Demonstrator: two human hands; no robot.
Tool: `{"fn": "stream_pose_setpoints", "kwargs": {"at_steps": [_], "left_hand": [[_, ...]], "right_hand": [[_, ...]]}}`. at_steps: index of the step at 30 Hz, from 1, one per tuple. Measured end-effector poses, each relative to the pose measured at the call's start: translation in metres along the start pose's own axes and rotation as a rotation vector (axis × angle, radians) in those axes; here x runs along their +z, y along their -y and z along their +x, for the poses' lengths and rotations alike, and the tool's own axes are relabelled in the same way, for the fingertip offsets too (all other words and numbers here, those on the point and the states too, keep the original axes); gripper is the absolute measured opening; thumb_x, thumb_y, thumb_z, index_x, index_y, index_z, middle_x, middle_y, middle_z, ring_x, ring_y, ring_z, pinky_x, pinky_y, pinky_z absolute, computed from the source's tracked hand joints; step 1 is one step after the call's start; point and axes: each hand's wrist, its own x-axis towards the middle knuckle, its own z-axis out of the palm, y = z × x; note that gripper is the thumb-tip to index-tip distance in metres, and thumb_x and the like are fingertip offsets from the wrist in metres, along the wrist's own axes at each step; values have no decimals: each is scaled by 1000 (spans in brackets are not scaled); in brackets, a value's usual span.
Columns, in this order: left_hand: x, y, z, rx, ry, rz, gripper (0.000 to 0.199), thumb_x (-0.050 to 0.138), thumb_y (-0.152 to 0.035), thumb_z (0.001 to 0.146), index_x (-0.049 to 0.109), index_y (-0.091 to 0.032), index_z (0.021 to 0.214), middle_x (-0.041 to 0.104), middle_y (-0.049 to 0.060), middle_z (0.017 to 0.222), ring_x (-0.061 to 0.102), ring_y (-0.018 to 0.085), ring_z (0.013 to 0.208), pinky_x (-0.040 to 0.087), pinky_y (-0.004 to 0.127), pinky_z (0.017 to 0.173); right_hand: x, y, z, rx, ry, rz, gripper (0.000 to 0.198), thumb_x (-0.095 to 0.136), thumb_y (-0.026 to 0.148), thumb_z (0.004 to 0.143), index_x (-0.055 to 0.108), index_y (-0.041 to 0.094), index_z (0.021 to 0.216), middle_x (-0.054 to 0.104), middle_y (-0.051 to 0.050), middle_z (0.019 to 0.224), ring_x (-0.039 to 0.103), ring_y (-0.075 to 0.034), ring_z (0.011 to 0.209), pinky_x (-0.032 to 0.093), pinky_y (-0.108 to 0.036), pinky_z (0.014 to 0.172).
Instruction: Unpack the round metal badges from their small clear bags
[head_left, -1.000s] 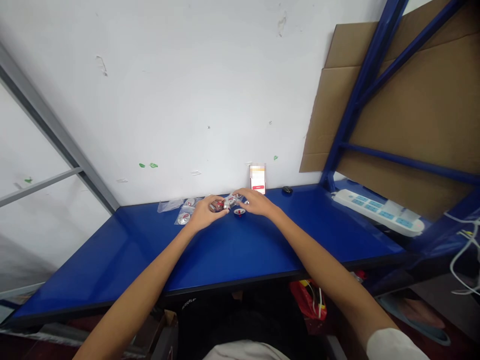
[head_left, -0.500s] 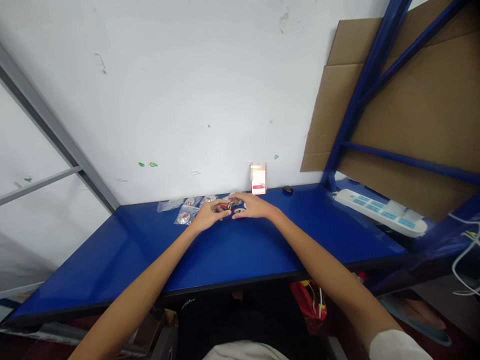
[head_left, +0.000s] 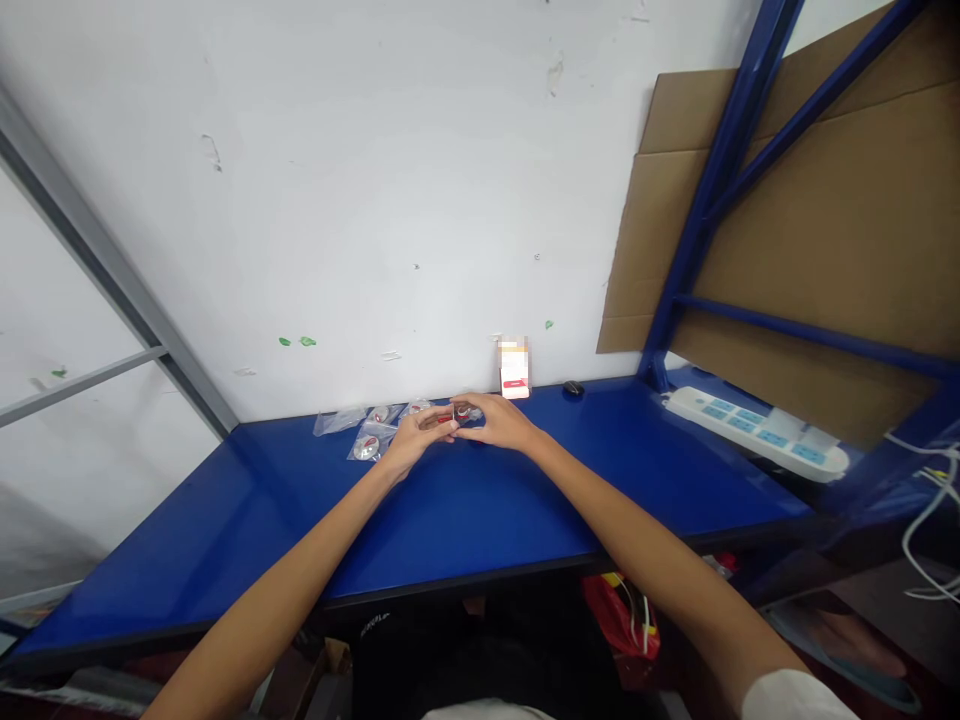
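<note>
Disc point(head_left: 445, 419), small, red and silver: we have it raised between the two hands, right where the fingertips meet, over the far side of the desk point(head_left: 427, 530). Left hand point(head_left: 411, 440) looks closed on it, fingers over the top and thumb underneath. Right hand point(head_left: 501, 421) curls in from the other side, index finger on top, thumb low, tips up against the left ones; whether they actually press on it, we can't tell.

Handling, our guess: light, stiff, probably metal or shiny plastic, so a bit slick on the smooth face. Shouldn't crush, though a mirror finish may scratch. We'd take it by the rim, thumb against fingers, and keep off the polished face; the red part might serve as a second hold, but its shape is too hidden to say.

Looks: bright silver edge, red patch toward the left fingers, most of the outline covered by them. Likely match just left of the left fingers: bagged disc point(head_left: 366, 448), round, shiny, red mark in the middle, lying flat in clear film. Past it, farther from the fingers, another packaged disc point(head_left: 380, 413), same colours. Loose-looking plastic wrap point(head_left: 339, 421) sits left of that. Phone point(head_left: 514, 372) stands beyond the right fingers, leaning on the wall.
</note>
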Motion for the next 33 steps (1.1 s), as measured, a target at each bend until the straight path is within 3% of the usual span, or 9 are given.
{"fn": "stream_pose_setpoints", "kwargs": {"at_steps": [11, 18, 25, 33], "left_hand": [[0, -4, 0, 44, -6, -16, 51, 90, -39, 80, 75, -17, 124, 76, 13, 125, 75, 26, 101, 63, 43, 94], [-3, -6, -1, 68, 3, 26, 51, 91, -40, 78, 75, -17, 121, 77, 12, 122, 74, 30, 110, 63, 45, 95], [0, -9, -1, 51, -5, 70, 55, 91, -44, 76, 74, -16, 120, 77, 13, 122, 75, 29, 104, 64, 47, 94], [-2, -5, 1, 58, -8, 25, 53, 90, -43, 78, 74, -17, 121, 77, 13, 122, 74, 29, 108, 63, 46, 93]], "right_hand": [[-1, -4, 0, -82, -35, -2, 49, 78, 38, 94, 66, 25, 140, 73, -9, 135, 71, -26, 121, 54, -38, 105], [-7, -10, 4, -157, -61, 23, 16, 69, 31, 102, 76, 24, 114, 78, -7, 112, 72, -22, 103, 56, -35, 94], [-4, -11, 3, -135, -48, -23, 12, 66, 28, 103, 77, 23, 106, 77, -6, 102, 72, -20, 95, 53, -30, 86], [-8, -4, 3, -88, -28, 12, 16, 57, 28, 107, 71, 22, 112, 74, -6, 108, 69, -20, 96, 54, -31, 86]]}}
